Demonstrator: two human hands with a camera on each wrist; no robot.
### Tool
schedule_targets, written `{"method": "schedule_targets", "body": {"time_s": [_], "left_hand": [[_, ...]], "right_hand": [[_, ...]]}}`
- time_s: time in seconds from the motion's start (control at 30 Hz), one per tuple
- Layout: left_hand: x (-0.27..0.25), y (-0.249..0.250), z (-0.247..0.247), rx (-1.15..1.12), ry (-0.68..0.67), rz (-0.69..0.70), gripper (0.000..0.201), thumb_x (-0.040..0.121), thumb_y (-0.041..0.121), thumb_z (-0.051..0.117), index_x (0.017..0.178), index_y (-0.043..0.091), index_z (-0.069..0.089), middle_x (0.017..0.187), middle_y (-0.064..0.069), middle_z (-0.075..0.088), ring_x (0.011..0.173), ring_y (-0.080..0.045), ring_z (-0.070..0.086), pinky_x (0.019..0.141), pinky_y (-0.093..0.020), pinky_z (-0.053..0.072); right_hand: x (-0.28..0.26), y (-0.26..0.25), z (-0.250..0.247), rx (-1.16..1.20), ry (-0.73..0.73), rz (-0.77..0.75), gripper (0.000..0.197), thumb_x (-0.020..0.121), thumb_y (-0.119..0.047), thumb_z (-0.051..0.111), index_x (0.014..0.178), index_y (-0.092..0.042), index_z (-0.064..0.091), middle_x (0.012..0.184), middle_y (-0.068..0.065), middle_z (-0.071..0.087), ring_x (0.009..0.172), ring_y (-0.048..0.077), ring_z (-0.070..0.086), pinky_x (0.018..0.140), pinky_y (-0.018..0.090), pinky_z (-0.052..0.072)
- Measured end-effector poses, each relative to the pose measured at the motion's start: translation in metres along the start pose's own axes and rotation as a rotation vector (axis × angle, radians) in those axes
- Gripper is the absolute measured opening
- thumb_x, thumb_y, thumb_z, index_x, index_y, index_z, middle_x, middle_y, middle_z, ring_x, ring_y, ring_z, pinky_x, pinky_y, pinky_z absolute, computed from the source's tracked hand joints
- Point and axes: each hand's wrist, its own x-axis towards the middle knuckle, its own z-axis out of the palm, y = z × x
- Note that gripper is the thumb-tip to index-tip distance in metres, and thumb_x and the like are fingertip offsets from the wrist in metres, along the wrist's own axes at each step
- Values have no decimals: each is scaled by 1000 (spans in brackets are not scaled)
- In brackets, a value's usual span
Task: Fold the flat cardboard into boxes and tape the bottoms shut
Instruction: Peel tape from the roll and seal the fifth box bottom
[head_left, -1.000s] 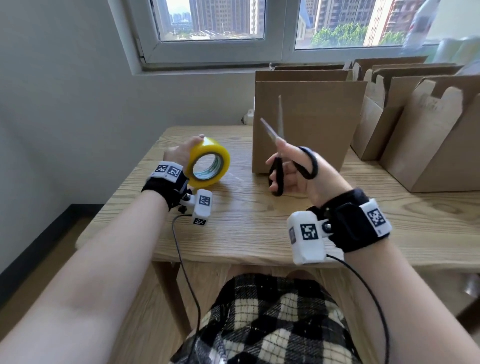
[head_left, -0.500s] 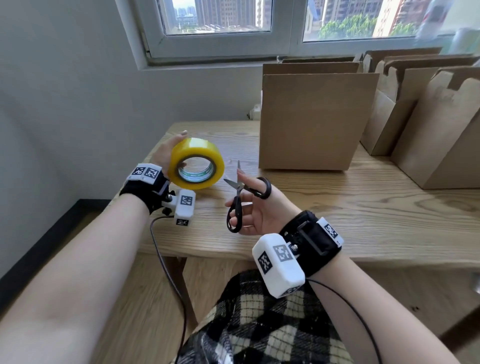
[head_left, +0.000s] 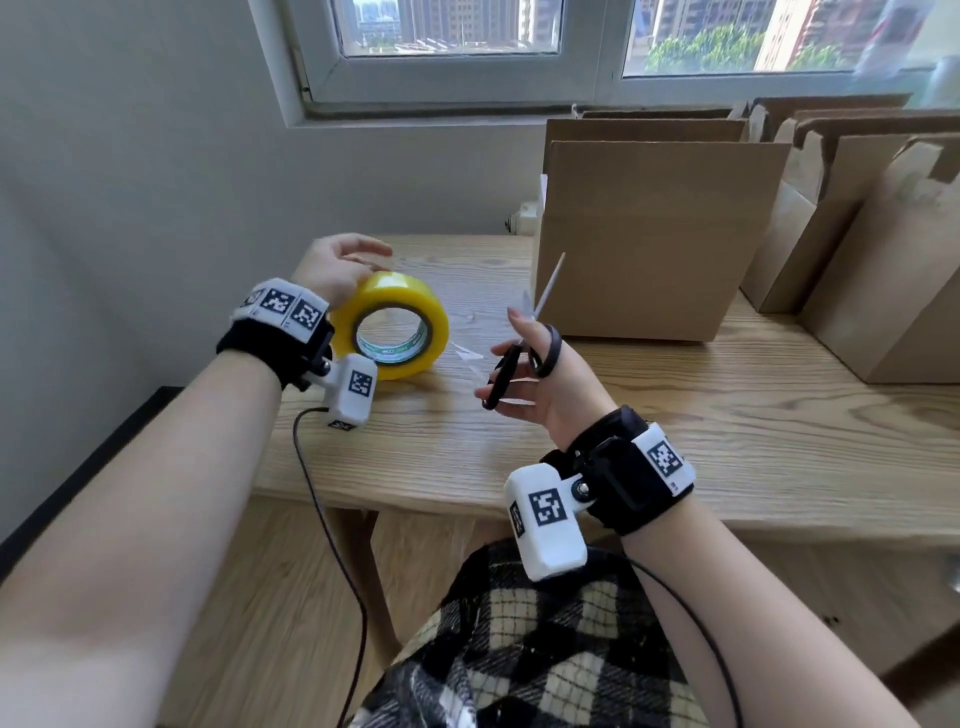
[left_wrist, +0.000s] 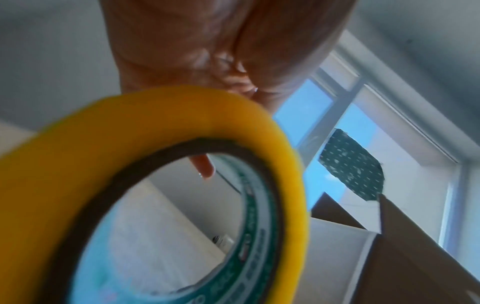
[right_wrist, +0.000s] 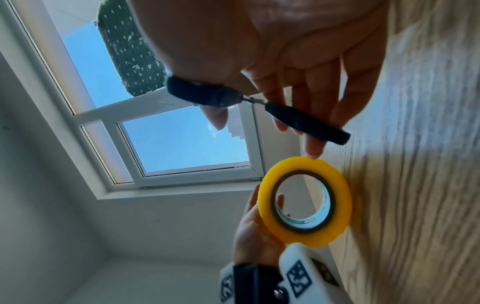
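Yellow tape roll (head_left: 392, 326) standing on edge on the table (head_left: 649, 441), near-left of the boxes, hole facing the camera. Left hand (head_left: 337, 265) draped over its far top, fingers loose and spread rather than clamped (a steadying touch to stop it rolling, by the look of it, not a firm grip). Seen from the left wrist, only the palm and one fingertip behind the roll, so contact along the far side not clear.

Right hand (head_left: 540, 374) raised just right of the roll, thumb through one black loop of the scissors (head_left: 524, 348), fingers curled round the other handle: a proper cutting hold. Blades pointing up and away toward the boxes, slightly parted, well clear of the roll. Sensible carry, tips kept off the other hand.

A thin clear sliver (head_left: 470, 353) lying on the table between roll and scissors, possibly a tape offcut; too faint to be sure.

Now the cardboard itself. Nearest box (head_left: 654, 239) upright at the far middle of the table, plain brown, flat face forward, already squared up. More boxes (head_left: 883, 249) crowded to the right, top flaps standing open. Bottoms hidden against the table, so taped or not, impossible to say. Likely between strips here.
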Motion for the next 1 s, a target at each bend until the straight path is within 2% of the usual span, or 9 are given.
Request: {"method": "schedule_targets", "body": {"time_s": [0.17, 0.27, 0.33, 0.4, 0.47, 0.53, 0.7, 0.8, 1.0], "left_hand": [[-5, 14, 27, 195, 192, 42, 43, 78, -12, 41, 65, 16, 71, 84, -4, 70, 85, -20, 65, 72, -27, 49], [-8, 17, 39, 287, 295, 16, 33, 82, 4, 44, 60, 20, 64, 82, -1, 66, 86, -20, 60, 68, -25, 40], [-3, 17, 37, 259, 256, 6, 24, 87, 23, 48, 67, 21, 61, 77, 0, 67, 88, -23, 64, 71, -30, 44], [1, 13, 32, 288, 185, 3, 24, 88, 42, 55, 80, 21, 66, 83, 0, 69, 86, -23, 64, 75, -33, 46], [3, 5, 27, 406, 111, 31, 39, 80, 61, 66, 88, 23, 68, 85, 4, 68, 81, -17, 61, 71, -30, 46], [1, 4, 20, 482, 66, 58, 49, 68, 70, 74, 88, 25, 70, 86, 8, 68, 81, -10, 63, 73, -30, 51], [-3, 31, 22, 687, -28, 163, 7, 82, 36, 75, 79, 31, 71, 84, 11, 70, 88, -13, 68, 79, -29, 56], [-5, 36, 42, 858, -47, 154, 29, 89, 11, 50, 79, 30, 69, 100, 4, 73, 99, -19, 66, 88, -33, 54], [-7, 8, 58, 1186, 144, 262, 30, 92, 45, 47, 99, 23, 66, 104, -5, 70, 99, -29, 63, 79, -35, 44]], "right_hand": [[7, 6, 23, -34, -46, -11, 21, 93, -47, 62, 102, -28, 58, 101, 18, 62, 87, 34, 69, 94, 47, 55], [22, 11, 31, -104, -24, -2, 66, 89, -50, 66, 143, -21, 42, 101, 18, 69, 78, 29, 73, 90, 43, 57], [27, 11, 32, -103, -10, 38, 79, 86, -52, 68, 149, -20, 34, 102, 19, 72, 75, 26, 75, 70, 33, 60], [29, 8, 31, -94, 7, 78, 55, 87, -51, 68, 127, -18, 51, 106, 21, 71, 79, 28, 75, 57, 26, 55], [29, 3, 30, -83, 21, 80, 27, 90, -47, 65, 95, -22, 55, 110, 23, 70, 86, 31, 73, 61, 28, 56], [30, 0, 29, -92, 45, 39, 24, 91, -43, 65, 87, -23, 54, 109, 22, 70, 93, 33, 72, 72, 32, 57], [36, 4, 36, -295, 91, -146, 45, 71, -64, 72, 93, -25, 66, 101, 4, 70, 96, 24, 67, 89, 42, 54], [37, 8, 37, -431, 124, -246, 41, 74, -66, 71, 92, -31, 62, 95, -11, 66, 94, 11, 63, 85, 33, 52], [39, 7, 26, -449, 155, -251, 48, 78, -59, 74, 102, -17, 70, 100, -4, 71, 100, 14, 64, 94, 33, 49]]}}
